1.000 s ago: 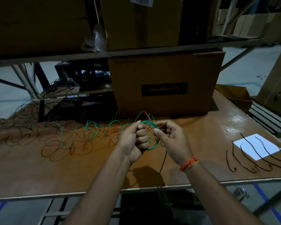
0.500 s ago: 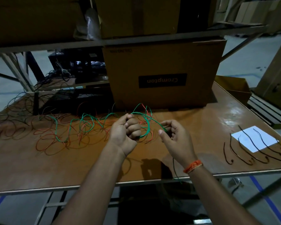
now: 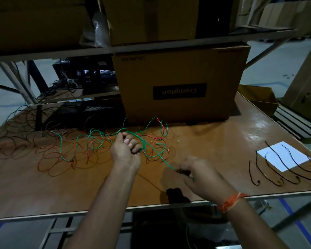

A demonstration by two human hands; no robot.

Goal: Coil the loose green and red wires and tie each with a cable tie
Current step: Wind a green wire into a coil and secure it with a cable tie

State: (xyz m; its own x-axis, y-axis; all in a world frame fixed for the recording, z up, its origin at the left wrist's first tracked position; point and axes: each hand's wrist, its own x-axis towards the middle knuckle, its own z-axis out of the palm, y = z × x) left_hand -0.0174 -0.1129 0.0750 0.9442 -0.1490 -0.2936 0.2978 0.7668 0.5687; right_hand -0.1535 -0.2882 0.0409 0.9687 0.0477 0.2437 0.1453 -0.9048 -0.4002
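A tangle of green wire (image 3: 95, 139) and red wire (image 3: 48, 159) sprawls over the brown table (image 3: 43, 191) left of centre. My left hand (image 3: 126, 151) is closed around a bunch of green wire loops above the table. A taut green strand (image 3: 158, 156) runs from it down and right to my right hand (image 3: 199, 175), which pinches that strand near the table's front edge. The wire's free end hangs below the table edge. Several black cable ties (image 3: 275, 164) lie at the right, partly on a white paper sheet (image 3: 284, 156).
A large brown Crompton carton (image 3: 180, 83) stands at the back of the table under a shelf (image 3: 151, 47) holding more boxes. Dark wires (image 3: 13, 126) lie at the far left. A small open yellow box (image 3: 258, 97) sits at the back right corner.
My right hand has slid down and right along the green wire, away from my left hand, pulling a strand taut. My left hand kept its grip on the loops.
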